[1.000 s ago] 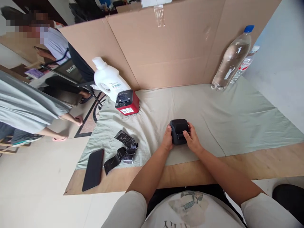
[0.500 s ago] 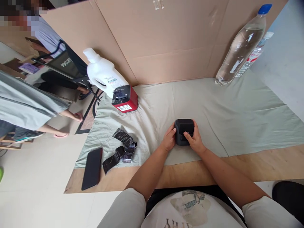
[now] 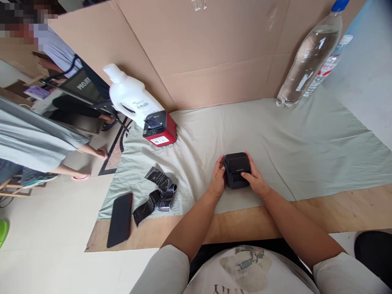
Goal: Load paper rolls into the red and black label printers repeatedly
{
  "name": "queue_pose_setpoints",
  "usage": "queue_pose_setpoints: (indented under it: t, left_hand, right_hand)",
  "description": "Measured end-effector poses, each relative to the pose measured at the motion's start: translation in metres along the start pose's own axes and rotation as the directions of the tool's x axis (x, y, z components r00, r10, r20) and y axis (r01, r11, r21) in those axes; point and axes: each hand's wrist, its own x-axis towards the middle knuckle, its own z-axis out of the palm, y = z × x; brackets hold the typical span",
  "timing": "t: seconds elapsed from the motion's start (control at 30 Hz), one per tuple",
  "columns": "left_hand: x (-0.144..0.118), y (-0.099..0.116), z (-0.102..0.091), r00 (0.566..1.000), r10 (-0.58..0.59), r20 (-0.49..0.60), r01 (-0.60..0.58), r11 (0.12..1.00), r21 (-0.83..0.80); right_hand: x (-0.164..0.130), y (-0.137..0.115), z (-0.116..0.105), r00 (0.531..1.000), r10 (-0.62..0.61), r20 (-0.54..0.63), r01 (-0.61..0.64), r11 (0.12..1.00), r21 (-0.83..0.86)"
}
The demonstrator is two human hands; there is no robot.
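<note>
My left hand (image 3: 218, 178) wraps the left side of a small boxy black label printer (image 3: 237, 163). On its right side, my right hand (image 3: 256, 178) grips it with the thumb laid across the front, near a seam below the lid. The printer rests on or just above the cloth close to the table's front edge; I cannot tell which. Its top panel bears small pale lettering. To the left lies a curled black strip (image 3: 165, 192) with a glossy, creased surface. A black phone (image 3: 119, 220) lies beyond it at the table's left corner.
A red and black box-shaped device (image 3: 161, 130) stands before a white jug (image 3: 134, 98). Two clear bottles, one large (image 3: 310, 57) and one small (image 3: 327, 67), stand at the back right. A cardboard panel (image 3: 220, 49) borders the back. Other people are at the left.
The printer has turned slightly in my hands, and lettering on its lid now shows. My right thumb has shifted a little right along its front. The view has shifted slightly.
</note>
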Motion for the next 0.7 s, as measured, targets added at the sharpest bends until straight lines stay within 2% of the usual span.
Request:
queue_pose_setpoints:
  t: [0.1, 0.3, 0.4, 0.53, 0.6, 0.7]
  left_hand:
    - [-0.001, 0.007, 0.003, 1.0, 0.01, -0.02, -0.008, 0.998, 0.068]
    - [-0.008, 0.024, 0.011, 0.995, 0.097, 0.031, -0.101, 0.97, 0.222]
    - [-0.007, 0.027, 0.01, 0.996, 0.087, -0.031, -0.074, 0.951, 0.299]
    - [-0.002, 0.027, 0.004, 0.989, 0.025, -0.144, 0.046, 0.882, 0.468]
    - [0.001, 0.027, 0.002, 0.981, 0.05, -0.189, 0.065, 0.827, 0.559]
    - [0.004, 0.027, -0.001, 0.966, 0.14, -0.219, 0.034, 0.768, 0.639]
  right_hand:
    - [0.001, -0.001, 0.002, 0.997, -0.002, -0.083, 0.0, 0.999, -0.033]
    - [0.007, -0.004, 0.002, 0.965, 0.017, -0.262, -0.033, 0.998, -0.057]
    - [0.009, -0.007, 0.001, 0.958, 0.033, -0.285, -0.062, 0.994, -0.092]
    - [0.011, -0.006, 0.002, 0.958, 0.032, -0.286, -0.111, 0.958, -0.263]
    - [0.011, -0.003, 0.002, 0.962, -0.004, -0.273, -0.097, 0.93, -0.356]
    - [0.012, 0.001, 0.002, 0.966, -0.074, -0.247, -0.057, 0.872, -0.487]
